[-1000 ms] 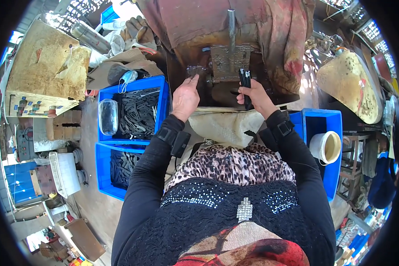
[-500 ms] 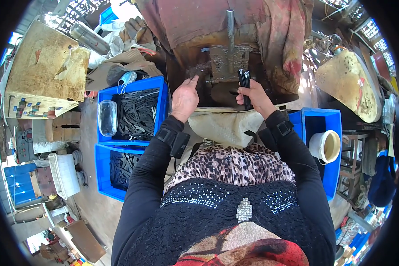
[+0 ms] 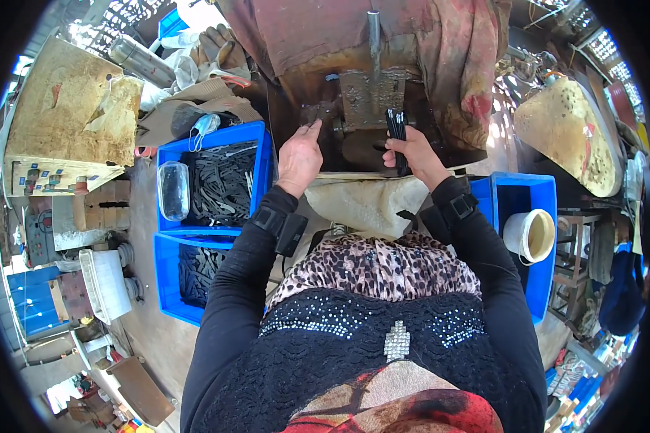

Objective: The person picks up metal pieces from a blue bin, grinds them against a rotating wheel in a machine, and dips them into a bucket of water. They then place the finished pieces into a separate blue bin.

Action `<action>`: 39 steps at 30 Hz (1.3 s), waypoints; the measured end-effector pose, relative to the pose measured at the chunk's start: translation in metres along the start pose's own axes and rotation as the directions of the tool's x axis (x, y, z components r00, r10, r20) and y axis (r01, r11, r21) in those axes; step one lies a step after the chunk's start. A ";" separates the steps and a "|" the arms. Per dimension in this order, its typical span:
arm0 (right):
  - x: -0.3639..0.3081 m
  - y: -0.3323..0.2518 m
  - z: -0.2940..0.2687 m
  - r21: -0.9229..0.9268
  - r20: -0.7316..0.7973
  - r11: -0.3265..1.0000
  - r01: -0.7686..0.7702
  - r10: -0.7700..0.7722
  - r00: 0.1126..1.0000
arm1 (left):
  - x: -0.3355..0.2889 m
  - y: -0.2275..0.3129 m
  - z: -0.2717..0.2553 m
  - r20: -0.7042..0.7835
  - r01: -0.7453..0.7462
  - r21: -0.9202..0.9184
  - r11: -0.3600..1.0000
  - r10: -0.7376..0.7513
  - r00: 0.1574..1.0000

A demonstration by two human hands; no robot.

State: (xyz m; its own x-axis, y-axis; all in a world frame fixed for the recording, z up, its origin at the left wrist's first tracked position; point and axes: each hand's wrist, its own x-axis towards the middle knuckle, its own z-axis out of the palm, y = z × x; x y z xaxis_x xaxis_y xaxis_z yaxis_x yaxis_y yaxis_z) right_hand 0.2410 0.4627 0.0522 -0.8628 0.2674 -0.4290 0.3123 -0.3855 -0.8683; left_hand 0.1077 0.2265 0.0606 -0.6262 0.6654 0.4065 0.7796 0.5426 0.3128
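Observation:
A bundle of narrow black strips with pale upper ends [image 3: 396, 124] stands nearly upright in my right hand [image 3: 417, 156], the thumb and fingers closed round it. My left hand [image 3: 300, 156] is at the left front of a wet brown machine trough [image 3: 372, 173], its fingers drawn together and pointing into it. Whatever those fingertips pinch, if anything, is too dark to make out. Beyond both hands, water runs over a rough metal plate [image 3: 365, 97] below an upright metal pipe [image 3: 374, 43]. A stained reddish cloth [image 3: 318, 36] drapes over the machine's back and right side.
To my left, two blue crates [image 3: 167, 289] contain many dark flat strips [image 3: 222, 184]; a clear plastic tub [image 3: 174, 191] rests on the farther one. Another blue crate [image 3: 543, 289] at my right carries a whitish bucket [image 3: 529, 238]. A worn control box [image 3: 72, 108] stands far left.
Both hands keep nearly the same places, the right one still round the black strips. The whole view has shifted very slightly.

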 end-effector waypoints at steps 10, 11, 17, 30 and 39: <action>0.001 0.002 0.000 0.005 0.031 1.000 0.005 -0.005 1.000 | 0.001 0.001 -0.003 0.012 0.004 -0.006 1.000 -0.004 1.000; 0.002 0.002 -0.001 0.004 0.031 1.000 0.005 -0.005 0.999 | 0.001 0.001 -0.003 0.011 0.005 -0.006 1.000 -0.005 1.000; 0.001 0.000 0.002 -0.002 0.005 1.000 -0.008 0.008 1.000 | 0.000 0.000 -0.001 0.009 0.012 0.003 1.000 -0.012 1.000; 0.001 0.000 0.001 0.013 0.002 1.000 -0.001 0.001 1.000 | 0.000 -0.001 0.000 -0.005 -0.001 -0.007 1.000 0.001 1.000; 0.002 0.001 0.001 0.022 0.005 1.000 -0.005 0.005 1.000 | 0.000 -0.001 0.000 -0.016 -0.004 0.007 1.000 0.004 1.000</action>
State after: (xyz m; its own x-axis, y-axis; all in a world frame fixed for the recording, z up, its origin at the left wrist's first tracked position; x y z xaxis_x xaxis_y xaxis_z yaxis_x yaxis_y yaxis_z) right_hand 0.2391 0.4621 0.0506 -0.8634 0.2610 -0.4317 0.3077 -0.4057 -0.8606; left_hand 0.1074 0.2257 0.0603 -0.6229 0.6591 0.4214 0.7818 0.5435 0.3056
